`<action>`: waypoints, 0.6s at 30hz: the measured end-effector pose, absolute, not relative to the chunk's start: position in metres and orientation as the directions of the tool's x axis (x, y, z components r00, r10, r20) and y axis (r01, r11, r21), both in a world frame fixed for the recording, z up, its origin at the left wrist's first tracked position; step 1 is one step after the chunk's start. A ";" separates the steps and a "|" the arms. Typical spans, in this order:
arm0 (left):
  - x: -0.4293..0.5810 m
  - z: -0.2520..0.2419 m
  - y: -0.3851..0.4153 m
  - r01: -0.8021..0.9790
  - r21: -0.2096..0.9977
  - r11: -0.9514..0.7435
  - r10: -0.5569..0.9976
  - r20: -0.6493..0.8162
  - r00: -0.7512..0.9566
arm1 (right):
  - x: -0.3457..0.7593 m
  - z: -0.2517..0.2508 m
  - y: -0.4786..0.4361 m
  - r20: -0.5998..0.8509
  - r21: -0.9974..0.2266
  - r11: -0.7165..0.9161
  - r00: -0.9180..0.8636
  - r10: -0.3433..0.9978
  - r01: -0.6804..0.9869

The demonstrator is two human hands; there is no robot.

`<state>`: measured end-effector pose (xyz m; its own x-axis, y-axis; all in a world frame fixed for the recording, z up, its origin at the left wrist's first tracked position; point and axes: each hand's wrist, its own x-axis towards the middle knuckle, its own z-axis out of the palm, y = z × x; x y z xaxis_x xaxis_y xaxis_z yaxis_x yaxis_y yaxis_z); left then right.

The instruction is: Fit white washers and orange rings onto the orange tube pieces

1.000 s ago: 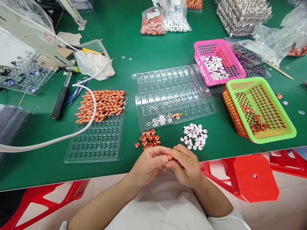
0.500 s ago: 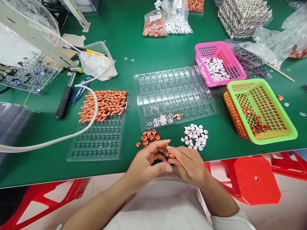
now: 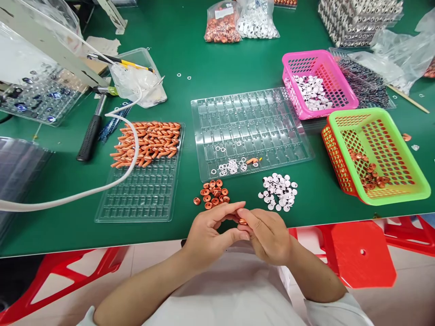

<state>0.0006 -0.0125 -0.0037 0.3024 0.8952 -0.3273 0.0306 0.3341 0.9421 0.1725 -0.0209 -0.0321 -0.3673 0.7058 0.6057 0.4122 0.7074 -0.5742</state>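
Observation:
My left hand (image 3: 210, 233) and my right hand (image 3: 267, 233) meet at the near edge of the green table (image 3: 190, 59). The right hand's fingers pinch a small copper coil (image 3: 242, 221). The left hand's thumb and fingers curl toward that coil, touching the right fingertips. Just beyond the hands lie a pile of copper coils (image 3: 212, 194) and a pile of white discs (image 3: 279, 192). A clear blister tray (image 3: 249, 131) behind them holds small white rings (image 3: 229, 167) and one orange part (image 3: 252, 160).
A second clear tray (image 3: 142, 190) at the left carries rows of orange parts (image 3: 147, 142). A white hose (image 3: 102, 190) crosses it. A hammer (image 3: 91, 129), a pink basket (image 3: 317, 83), a green-and-orange basket (image 3: 375, 154) and bags of parts (image 3: 222, 25) stand further back. Red stools (image 3: 360, 251) are below.
The left hand's fingers opened a little off the coil, then curled back toward the right fingertips. The coil stays pinched in the right hand. The view shifted slightly.

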 end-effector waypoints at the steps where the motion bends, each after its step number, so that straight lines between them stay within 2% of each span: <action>1: 0.001 -0.004 -0.013 0.026 0.938 0.347 0.893 -0.339 0.297 | 0.173 -0.033 -0.021 0.611 -0.570 0.711 -0.366 0.702 0.412; 6: 0.004 -0.004 -0.014 -0.010 0.914 0.405 0.880 -0.386 0.276 | 0.173 -0.037 -0.023 0.594 -0.589 0.697 -0.366 0.716 0.409; 18: 0.005 -0.004 -0.018 -0.138 0.900 0.414 0.889 -0.366 0.277 | 0.171 -0.035 -0.020 0.635 -0.537 0.734 -0.373 0.677 0.416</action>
<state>0.0046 -0.0178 -0.0039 0.2765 0.8885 -0.3661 -0.1377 0.4137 0.8999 0.1710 -0.0203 -0.0346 -0.3733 0.6766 0.6347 0.4163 0.7336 -0.5372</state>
